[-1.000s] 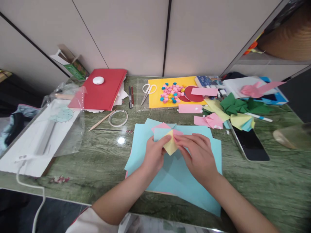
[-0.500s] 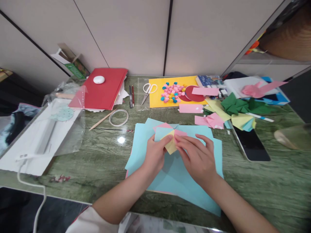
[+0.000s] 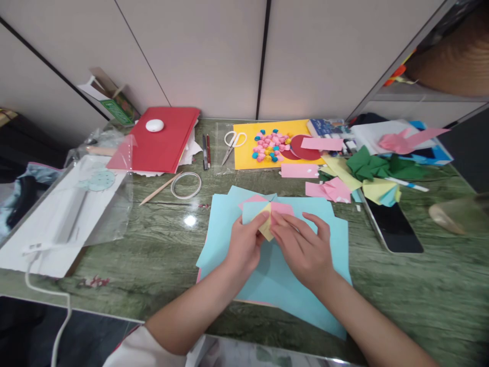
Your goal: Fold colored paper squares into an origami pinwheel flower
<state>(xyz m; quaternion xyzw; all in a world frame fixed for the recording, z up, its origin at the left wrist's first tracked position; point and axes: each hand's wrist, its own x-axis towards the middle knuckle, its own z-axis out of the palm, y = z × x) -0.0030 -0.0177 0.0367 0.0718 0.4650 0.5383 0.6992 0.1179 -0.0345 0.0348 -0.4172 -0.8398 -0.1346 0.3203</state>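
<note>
My left hand (image 3: 244,244) pinches the left edge of a small folded yellow paper piece (image 3: 266,226). My right hand (image 3: 301,244) has its fingers closed on the same yellow piece from the right. Both hands rest over a stack of light blue paper sheets (image 3: 286,275) on the green marble table (image 3: 160,244). Pink (image 3: 281,208) and light blue folded wedges (image 3: 249,210) fan out just behind the yellow piece, partly hidden by my fingers.
White-handled scissors (image 3: 231,143), pens (image 3: 206,152) and a yellow card with small coloured paper bits (image 3: 271,145) lie at the back. A tape ring (image 3: 186,185) and a wooden stick (image 3: 158,189) are to the left. A red folder (image 3: 158,138), a dark tablet (image 3: 393,227) and crumpled coloured papers (image 3: 367,171) surround.
The yellow piece is more covered now: my right hand has slid a little to the left over it, and my left thumb has closed in on its edge.
</note>
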